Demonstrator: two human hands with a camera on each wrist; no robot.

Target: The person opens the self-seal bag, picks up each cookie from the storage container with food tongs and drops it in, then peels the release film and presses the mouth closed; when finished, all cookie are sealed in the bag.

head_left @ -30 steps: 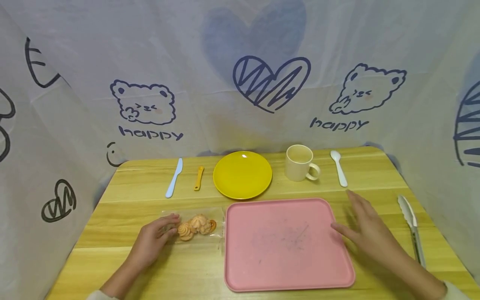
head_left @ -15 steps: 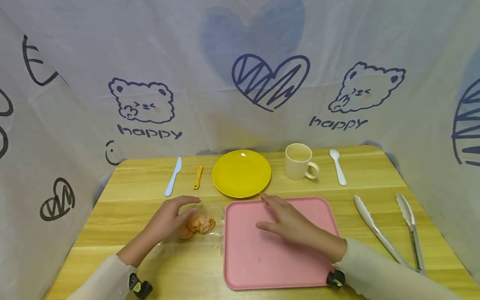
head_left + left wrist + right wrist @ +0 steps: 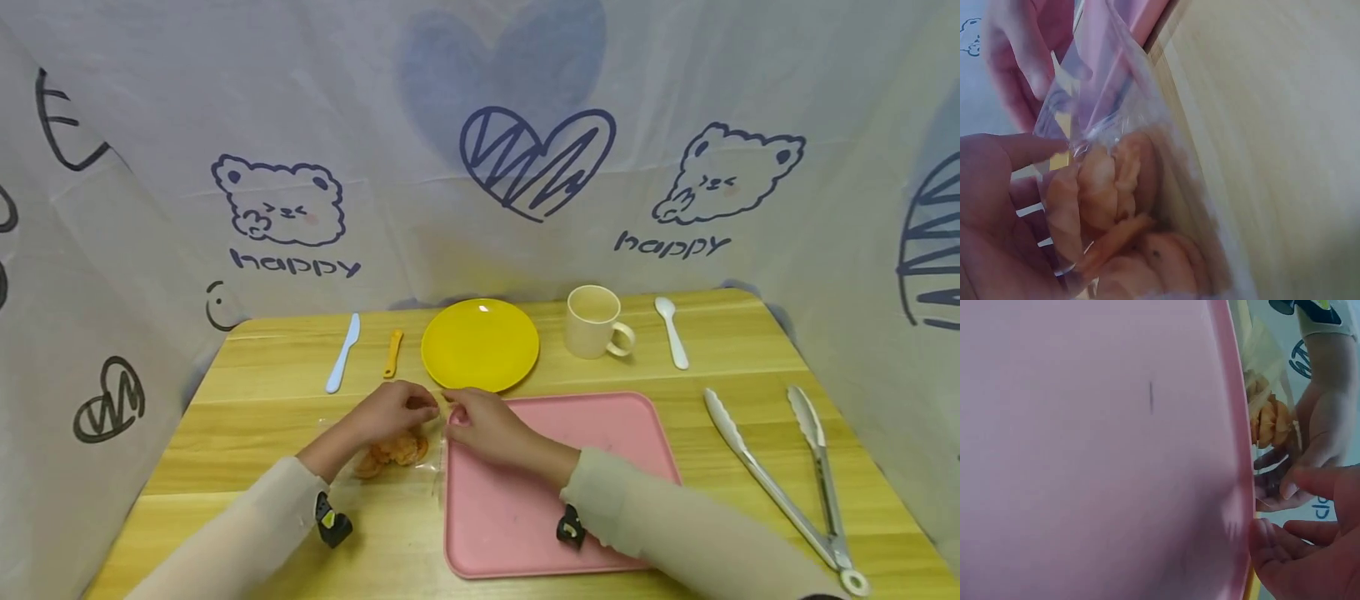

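Note:
A clear plastic bag (image 3: 429, 473) of swirled cookies (image 3: 397, 452) lies on the table, left of a pink tray (image 3: 555, 525). My left hand (image 3: 386, 412) is over the bag; in the left wrist view its thumb and curled fingers pinch the film along one edge, with cookies (image 3: 1116, 187) inside. At the tray's far left corner my right hand (image 3: 491, 427) reaches toward the bag's end. In the right wrist view, the thumb and fingers of the right hand (image 3: 1310, 544) stand apart beside the tray's rim, close to the left fingertips. No firm hold shows there.
A yellow plate (image 3: 480, 346) stands behind the tray, with a cream mug (image 3: 592, 325) and white spoon (image 3: 672, 333) to its right. Left of it lie a light blue knife (image 3: 343, 354) and a small yellow utensil (image 3: 393, 354). Metal tongs (image 3: 825, 492) lie spread at the right.
My right hand has swept left from the tray's right side to the bag. The left hand has moved right and up along the bag, and its fingers have curled onto the film.

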